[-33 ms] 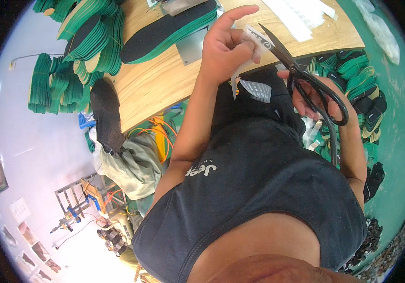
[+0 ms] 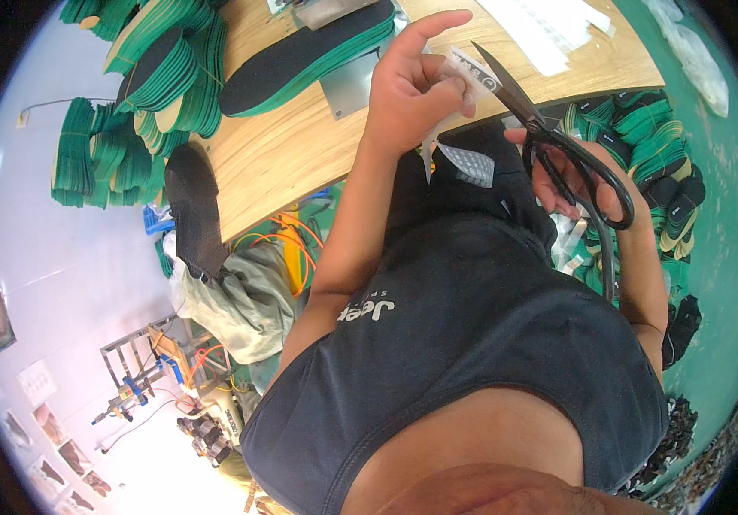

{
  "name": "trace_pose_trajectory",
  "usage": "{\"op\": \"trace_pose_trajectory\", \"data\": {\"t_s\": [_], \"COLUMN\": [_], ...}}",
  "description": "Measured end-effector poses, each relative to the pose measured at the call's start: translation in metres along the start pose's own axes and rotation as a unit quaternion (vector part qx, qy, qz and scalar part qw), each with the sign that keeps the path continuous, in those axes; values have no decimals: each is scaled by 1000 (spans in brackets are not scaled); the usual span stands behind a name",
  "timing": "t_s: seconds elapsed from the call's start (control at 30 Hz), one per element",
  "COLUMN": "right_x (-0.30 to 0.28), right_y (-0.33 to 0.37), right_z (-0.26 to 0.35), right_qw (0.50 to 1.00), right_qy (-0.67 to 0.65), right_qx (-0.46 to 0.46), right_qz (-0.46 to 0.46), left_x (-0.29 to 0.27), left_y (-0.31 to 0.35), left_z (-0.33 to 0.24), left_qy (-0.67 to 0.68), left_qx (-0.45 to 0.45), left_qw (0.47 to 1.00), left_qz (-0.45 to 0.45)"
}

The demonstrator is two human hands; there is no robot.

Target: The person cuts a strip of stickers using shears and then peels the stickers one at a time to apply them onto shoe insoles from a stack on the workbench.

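Note:
My left hand [image 2: 412,99] is raised over the near edge of the table, thumb and fingers pinching a narrow, translucent white printed strip of labels [image 2: 482,79], its index finger stretched out. Below that hand hangs a white pointed tail [image 2: 427,161], and beside it a grey patterned piece [image 2: 469,166] curls over my dark clothing. A pair of black scissors [image 2: 530,120] with large loop handles is in my right hand [image 2: 568,163], fingers about the handles. Their blades point up and left, right beside the strip's printed end. Whether they touch it I cannot tell.
On the wooden table [image 2: 291,154] lie a black-and-green insole stack [image 2: 313,56], a metal plate [image 2: 347,94] and white strips [image 2: 532,34]. Bundled green insoles [image 2: 171,77] pile up at the left; more bundles [image 2: 656,146] lie right. A dark insole [image 2: 193,206] leans by the table's left corner.
The printed end of the strip in my left hand has shifted very slightly toward the scissors. Both hands otherwise keep their places.

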State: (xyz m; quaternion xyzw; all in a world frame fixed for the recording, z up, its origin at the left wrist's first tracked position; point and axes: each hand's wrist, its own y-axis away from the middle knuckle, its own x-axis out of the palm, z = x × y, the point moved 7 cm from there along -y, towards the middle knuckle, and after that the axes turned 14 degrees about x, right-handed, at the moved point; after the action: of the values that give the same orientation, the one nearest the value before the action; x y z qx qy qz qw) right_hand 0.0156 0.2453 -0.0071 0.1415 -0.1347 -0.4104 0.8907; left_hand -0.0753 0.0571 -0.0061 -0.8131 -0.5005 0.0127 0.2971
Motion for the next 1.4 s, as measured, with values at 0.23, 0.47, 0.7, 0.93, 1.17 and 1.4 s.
{"op": "trace_pose_trajectory", "data": {"t_s": [0.23, 0.47, 0.7, 0.93, 1.17, 1.4], "right_x": [3, 15, 3, -70, -86, -81], "right_y": [1, 6, 42, 142, 137, 119], "right_z": [-11, -17, -15, 10, -5, 0], "right_qw": [998, 989, 988, 835, 816, 799], "right_qy": [-51, -137, -100, -322, -51, -15], "right_qx": [-30, -57, -95, -422, -344, -281], "right_qz": [0, 19, -74, -143, -462, -531], "left_x": [12, 23, 40, 32, 110, 170], "left_y": [1, -1, -16, -24, -57, -69], "left_z": [-1, -10, -20, 2, 27, 63], "left_qy": [7, -50, -71, -100, -68, -162], "left_qx": [-13, -12, 24, -58, 4, 119], "left_qw": [1000, 998, 992, 985, 987, 940], "left_qz": [-11, 19, 101, 132, 145, 276]}}
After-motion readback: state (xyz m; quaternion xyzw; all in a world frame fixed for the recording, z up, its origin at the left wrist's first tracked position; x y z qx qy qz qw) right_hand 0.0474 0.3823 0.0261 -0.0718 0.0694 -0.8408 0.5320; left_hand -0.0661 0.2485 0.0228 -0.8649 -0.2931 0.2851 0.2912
